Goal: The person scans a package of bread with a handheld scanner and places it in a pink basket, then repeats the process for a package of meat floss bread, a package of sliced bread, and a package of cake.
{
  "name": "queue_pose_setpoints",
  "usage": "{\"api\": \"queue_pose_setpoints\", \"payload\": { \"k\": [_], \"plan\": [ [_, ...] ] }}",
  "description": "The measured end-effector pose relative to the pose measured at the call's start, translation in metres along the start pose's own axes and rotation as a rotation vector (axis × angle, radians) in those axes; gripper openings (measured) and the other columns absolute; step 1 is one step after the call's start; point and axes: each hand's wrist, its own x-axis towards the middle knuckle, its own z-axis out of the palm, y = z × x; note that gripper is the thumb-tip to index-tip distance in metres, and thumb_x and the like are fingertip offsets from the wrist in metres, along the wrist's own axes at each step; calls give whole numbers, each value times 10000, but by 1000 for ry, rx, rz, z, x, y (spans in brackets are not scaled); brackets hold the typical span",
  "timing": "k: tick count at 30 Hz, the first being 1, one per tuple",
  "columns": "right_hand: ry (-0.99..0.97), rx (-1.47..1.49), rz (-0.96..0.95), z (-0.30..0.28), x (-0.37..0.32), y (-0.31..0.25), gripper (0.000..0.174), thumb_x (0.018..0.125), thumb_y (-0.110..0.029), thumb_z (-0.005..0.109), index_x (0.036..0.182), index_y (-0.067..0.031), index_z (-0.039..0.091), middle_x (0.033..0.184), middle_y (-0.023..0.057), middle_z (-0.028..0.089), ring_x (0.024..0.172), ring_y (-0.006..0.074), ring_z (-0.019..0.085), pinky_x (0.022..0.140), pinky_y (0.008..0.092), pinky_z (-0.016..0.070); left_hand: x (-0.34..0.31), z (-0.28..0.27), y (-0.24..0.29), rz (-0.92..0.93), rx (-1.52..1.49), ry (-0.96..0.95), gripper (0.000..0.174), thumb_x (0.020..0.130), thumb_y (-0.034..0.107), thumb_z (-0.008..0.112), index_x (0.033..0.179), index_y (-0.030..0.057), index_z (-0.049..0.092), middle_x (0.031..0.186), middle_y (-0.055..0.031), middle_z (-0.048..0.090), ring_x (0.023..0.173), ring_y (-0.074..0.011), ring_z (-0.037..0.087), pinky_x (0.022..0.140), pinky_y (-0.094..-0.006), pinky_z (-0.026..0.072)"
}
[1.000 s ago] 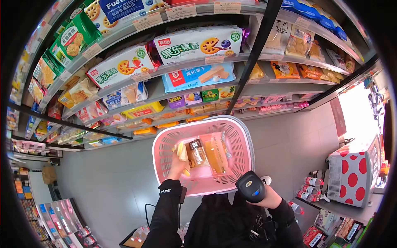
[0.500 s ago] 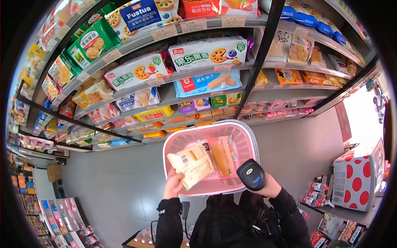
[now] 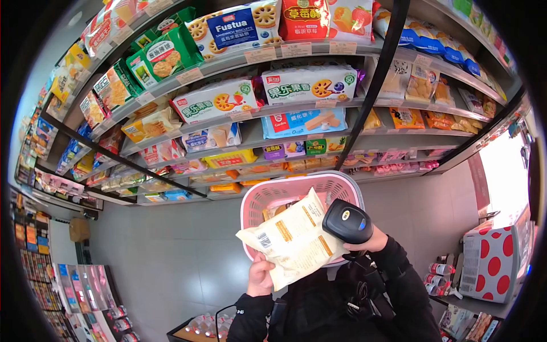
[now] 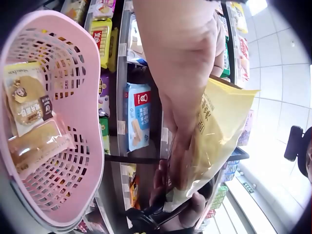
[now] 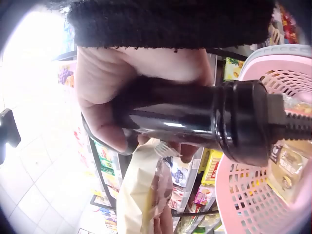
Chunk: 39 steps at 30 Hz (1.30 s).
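1. Several tiers of curved-looking grey shelving (image 3: 228,65), edged with price tags and stocked with brightly coloured biscuit packets (image 3: 231,29), rise beyond a smooth grey tiled floor (image 3: 154,256); at right stands a white-and-grey box with large red dots (image 3: 493,262).

2. A pink perforated plastic basket (image 3: 273,191) sits in front of the person; the left wrist view shows within it a clear-wrapped round brown bun (image 4: 27,97) beside a clear-wrapped elongated brown loaf (image 4: 41,144).

3. Left hand (image 3: 261,275): black-sleeved forearm extended from below; the fingers pinch the lower left edge of a cream-coloured, soft rectangular plastic packet (image 3: 299,239), with the thumb on its printed face.

4. Right hand (image 3: 373,239): fingers wrapped around the glossy black cylindrical handle of a black handheld scanner (image 3: 346,222); whether its fingertips also touch the packet cannot be told.

5. The packet lies above the near part of the basket, its printed face turned toward the head camera. Its long axis runs obliquely from lower left to upper right, the barcode near the left end; the scanner's rounded head overlaps its right edge in this view.
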Motion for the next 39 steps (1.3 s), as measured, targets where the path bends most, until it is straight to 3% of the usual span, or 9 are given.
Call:
{"api": "queue_pose_setpoints", "payload": {
  "k": [4,5,7,10,16,25,32,39],
  "plan": [
    [11,-32,-11,-1,-1,-11,568,597,-60,699,1089,-12,418,1027,50,498,937,122,438,841,261,348,1,3,-7,4,-226,-34,608,598,-14,503,1183,46,349,1154,-143,442,1050,-302,439,891,-438,350],
    [-2,-83,-45,-2,-1,-12,572,596,-57,698,1091,-12,415,1031,50,496,939,122,438,839,262,350,2,5,-8,6,-227,-37,608,598,-14,503,1183,46,349,1154,-143,442,1050,-302,439,891,-438,350],
    [-15,-134,-80,-2,-2,-15,576,596,-55,698,1094,-13,412,1034,50,494,940,122,438,837,263,352,3,11,-11,62,-225,-43,607,632,116,624,1175,57,360,1151,-132,446,1042,-291,448,874,-432,371],
    [-5,-151,-111,1,-4,-23,585,591,-54,699,1098,-15,408,1035,51,492,940,121,439,833,263,356,2,5,-14,9,-153,-20,633,634,166,655,1178,47,353,1139,-132,453,1032,-288,455,864,-425,382],
    [-15,-201,-138,5,-8,-34,598,590,-52,700,1105,-16,398,1027,57,496,936,126,445,832,271,361,-5,14,-12,-74,-3,-7,578,683,107,603,1182,4,332,1137,-139,449,1037,-260,455,869,-369,386],
    [111,-228,-226,17,-16,-61,527,595,-59,686,1062,-21,444,995,57,520,913,122,470,814,268,373,-4,38,0,139,59,11,637,665,128,578,1211,5,273,1165,-165,411,1042,-299,444,854,-425,395],
    [3,-355,-285,29,-26,-65,442,599,-69,673,993,-22,480,909,49,548,796,115,491,749,260,409,-1,35,-1,152,14,-47,669,651,157,586,1217,8,263,1165,-172,408,1050,-307,434,866,-432,386],
    [36,-341,-283,39,-24,-68,440,605,-69,670,996,-18,475,911,56,545,812,116,499,750,258,408,-2,54,-1,167,15,-67,623,681,74,568,1221,23,262,1174,-147,400,1077,-282,411,885,-393,373]
  ]
}}
